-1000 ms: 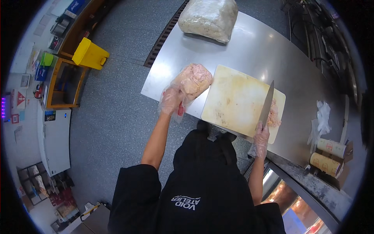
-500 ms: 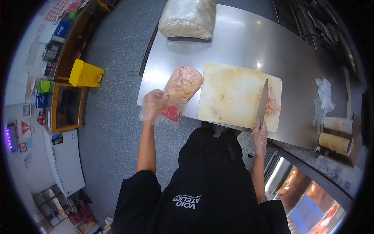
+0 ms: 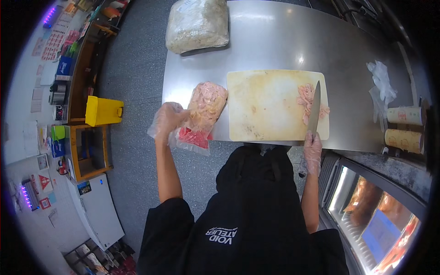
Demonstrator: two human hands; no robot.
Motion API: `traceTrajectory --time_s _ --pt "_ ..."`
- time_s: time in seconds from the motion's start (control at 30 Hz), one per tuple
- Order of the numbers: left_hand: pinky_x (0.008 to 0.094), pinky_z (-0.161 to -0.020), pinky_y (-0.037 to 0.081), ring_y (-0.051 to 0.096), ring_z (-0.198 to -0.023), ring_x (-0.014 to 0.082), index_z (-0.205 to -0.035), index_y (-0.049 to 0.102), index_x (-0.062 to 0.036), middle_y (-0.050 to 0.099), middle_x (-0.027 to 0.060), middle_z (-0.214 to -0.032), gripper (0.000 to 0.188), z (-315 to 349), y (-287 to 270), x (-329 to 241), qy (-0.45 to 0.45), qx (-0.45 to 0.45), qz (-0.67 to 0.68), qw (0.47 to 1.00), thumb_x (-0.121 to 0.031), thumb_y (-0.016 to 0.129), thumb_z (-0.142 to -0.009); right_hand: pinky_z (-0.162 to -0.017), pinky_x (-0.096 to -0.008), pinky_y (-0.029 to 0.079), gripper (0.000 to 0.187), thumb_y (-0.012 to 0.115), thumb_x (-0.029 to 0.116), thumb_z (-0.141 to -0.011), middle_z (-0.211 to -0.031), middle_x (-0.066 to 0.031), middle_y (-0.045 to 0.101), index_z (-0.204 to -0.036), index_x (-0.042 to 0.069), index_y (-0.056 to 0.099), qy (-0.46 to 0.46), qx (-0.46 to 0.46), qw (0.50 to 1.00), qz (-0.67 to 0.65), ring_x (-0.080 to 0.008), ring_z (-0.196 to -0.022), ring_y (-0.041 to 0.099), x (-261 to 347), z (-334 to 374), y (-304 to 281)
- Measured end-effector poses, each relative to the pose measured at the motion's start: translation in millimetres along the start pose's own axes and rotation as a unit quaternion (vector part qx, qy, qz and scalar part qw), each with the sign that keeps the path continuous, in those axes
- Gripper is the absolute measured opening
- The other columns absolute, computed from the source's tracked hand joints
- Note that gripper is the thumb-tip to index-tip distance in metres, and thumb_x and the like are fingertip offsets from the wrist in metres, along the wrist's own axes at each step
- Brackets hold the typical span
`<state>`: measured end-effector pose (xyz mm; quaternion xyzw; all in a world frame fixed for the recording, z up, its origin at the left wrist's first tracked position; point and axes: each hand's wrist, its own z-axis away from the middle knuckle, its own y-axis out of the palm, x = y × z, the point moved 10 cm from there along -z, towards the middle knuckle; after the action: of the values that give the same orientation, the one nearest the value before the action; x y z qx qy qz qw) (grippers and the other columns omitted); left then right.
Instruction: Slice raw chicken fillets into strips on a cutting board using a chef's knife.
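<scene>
My left hand, in a clear plastic glove, has its fingers pinched at the left side of a clear bag of pale pink raw meat. Red printing marks the bag's near end, which overhangs the table edge. My gloved right hand grips a long knife by its handle. The blade points away from me over the right part of a stained white cutting board. Small pieces of cut raw meat lie on both sides of the blade.
The board rests on a steel table. At its far left stands a large plastic-wrapped bundle. Crumpled clear plastic and two rolls are at the right, above a lit display case. A yellow bin stands left.
The whole view has shifted. The knife has moved right across the cut meat, which now shows on both sides of the blade. My left hand remains at the bag's left side.
</scene>
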<state>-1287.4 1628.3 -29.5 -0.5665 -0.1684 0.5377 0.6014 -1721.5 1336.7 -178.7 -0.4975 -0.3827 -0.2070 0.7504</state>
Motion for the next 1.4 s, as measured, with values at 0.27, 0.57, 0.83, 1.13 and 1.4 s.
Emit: traceTrajectory --time_s 0.27,0.57,0.83,1.13,1.4 --pt "0.029 -0.043 0.038 0.049 -0.044 0.0097 -0.059 0.063 -0.0048 0.055 0.0027 -0.049 0.032 5.7 -15.3 -81.9 0.074 0.007 0.085 0.994 -0.031 0.078 -0.069 -0.076 -0.0438 0.047 0.029 0.049 0.026 -0.098 -0.09 -0.0238 0.063 -0.104 -0.002 0.056 0.0 -0.043 0.999 -0.019 -0.0405 -0.084 0.061 -10.0 0.6 -16.1" --pt "0.0382 -0.067 0.05 0.058 -0.063 0.0313 -0.105 0.065 -0.0041 0.062 0.0201 -0.077 0.025 56.5 160.8 -152.1 0.355 0.076 -0.064 0.93 -0.018 0.061 -0.085 -0.075 -0.0473 0.046 0.03 0.049 0.027 -0.097 -0.087 -0.0281 0.06 -0.101 -0.002 0.055 -0.011 -0.015 1.0 0.024 -0.046 -0.084 0.059 13.6 4.7 -6.7" --pt "0.0412 -0.098 0.045 0.054 -0.116 0.0283 -0.139 0.046 -0.0114 0.056 0.0191 -0.123 0.069 38.8 158.3 -145.1 0.006 0.205 0.837 0.507 -0.061 0.049 -0.091 -0.076 -0.0496 0.048 0.031 0.054 0.029 -0.093 -0.091 -0.028 0.063 -0.096 -0.001 0.059 0.038 0.138 0.989 0.035 -0.0449 -0.088 0.061 31.0 -27.0 44.3" --pt "0.0553 -0.113 0.026 0.027 -0.138 0.0377 -0.151 0.021 -0.0295 0.024 0.019 -0.152 0.082 29.5 93.4 -219.1 0.125 0.205 0.916 0.32 -0.076 0.037 -0.085 -0.064 -0.0335 0.048 0.029 0.056 0.027 -0.095 -0.074 -0.0115 0.061 -0.09 0.0 0.06 -0.122 0.194 0.959 -0.166 -0.0212 -0.068 0.061 190.8 -5.8 54.8" --pt "0.0568 -0.115 0.015 0.015 -0.143 0.0392 -0.152 0.016 -0.0353 0.017 0.0164 -0.155 0.085 31.6 55.9 -239.6 0.224 0.199 0.9 0.315 -0.081 0.033 -0.082 -0.054 -0.0335 0.041 0.025 0.051 0.019 -0.095 -0.062 -0.0051 0.052 -0.078 0.001 0.055 -0.217 0.366 0.888 -0.174 -0.0147 -0.057 0.049 233.2 40.7 89.0"
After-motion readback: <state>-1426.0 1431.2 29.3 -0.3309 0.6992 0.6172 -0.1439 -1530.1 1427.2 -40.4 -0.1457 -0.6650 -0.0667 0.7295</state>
